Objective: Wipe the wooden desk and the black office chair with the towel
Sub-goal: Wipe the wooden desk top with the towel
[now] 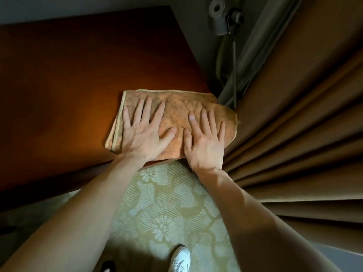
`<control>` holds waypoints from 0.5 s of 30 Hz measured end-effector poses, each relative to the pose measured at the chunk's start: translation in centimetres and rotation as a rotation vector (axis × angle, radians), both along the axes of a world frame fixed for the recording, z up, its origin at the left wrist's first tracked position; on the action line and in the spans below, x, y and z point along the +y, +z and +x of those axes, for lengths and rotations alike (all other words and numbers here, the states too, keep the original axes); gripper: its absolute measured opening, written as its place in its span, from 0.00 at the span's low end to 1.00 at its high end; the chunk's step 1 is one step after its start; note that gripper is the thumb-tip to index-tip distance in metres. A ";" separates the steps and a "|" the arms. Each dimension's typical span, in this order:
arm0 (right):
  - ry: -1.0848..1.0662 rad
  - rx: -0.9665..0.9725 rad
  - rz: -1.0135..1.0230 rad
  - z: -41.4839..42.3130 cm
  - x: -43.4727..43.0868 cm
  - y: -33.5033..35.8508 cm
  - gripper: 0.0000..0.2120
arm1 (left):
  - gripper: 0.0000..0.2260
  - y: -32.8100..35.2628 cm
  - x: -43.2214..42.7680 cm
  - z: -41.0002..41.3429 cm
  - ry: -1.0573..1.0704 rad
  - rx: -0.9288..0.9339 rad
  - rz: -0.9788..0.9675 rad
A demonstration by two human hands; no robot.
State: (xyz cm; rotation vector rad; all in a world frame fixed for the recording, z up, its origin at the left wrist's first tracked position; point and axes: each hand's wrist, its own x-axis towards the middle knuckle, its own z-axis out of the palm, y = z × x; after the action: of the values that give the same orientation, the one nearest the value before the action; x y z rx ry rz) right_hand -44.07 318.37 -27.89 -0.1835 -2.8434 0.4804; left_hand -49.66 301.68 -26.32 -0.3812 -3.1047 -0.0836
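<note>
A folded orange towel (176, 107) lies flat on the near right corner of the dark reddish wooden desk (78, 75). My left hand (145, 132) presses on the towel's left half with fingers spread and straight. My right hand (204, 140) lies flat on its right half, fingers straight, its heel at the desk's front edge. The towel's right end reaches past the desk corner toward the curtain. The black office chair is not in view.
Brown curtains (294, 114) hang close along the desk's right side, with a grey drape and a dark lamp (222, 18) on a thin pole behind the corner. Patterned pale green carpet (167, 209) lies below, with my white shoe (179, 258) on it.
</note>
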 end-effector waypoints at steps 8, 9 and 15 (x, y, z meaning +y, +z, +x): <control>-0.067 0.060 -0.344 9.3 -6.4 -1.4 0.13 | 0.40 0.0 -4.9 4.5 -0.228 0.037 -0.074; -0.076 -0.008 -0.367 10.6 -7.4 -1.7 0.12 | 0.41 -0.2 -5.6 5.1 -0.268 0.038 -0.105; -0.126 -0.209 -0.474 10.5 -9.5 -3.2 0.17 | 0.42 -0.7 -8.0 6.7 -0.341 0.072 -0.161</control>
State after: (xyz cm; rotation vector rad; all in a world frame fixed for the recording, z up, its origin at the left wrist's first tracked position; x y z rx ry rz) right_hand -33.58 308.84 -31.13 -0.5230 -2.8370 1.1619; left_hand -42.98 293.68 -27.06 -0.8927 -2.9494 0.1749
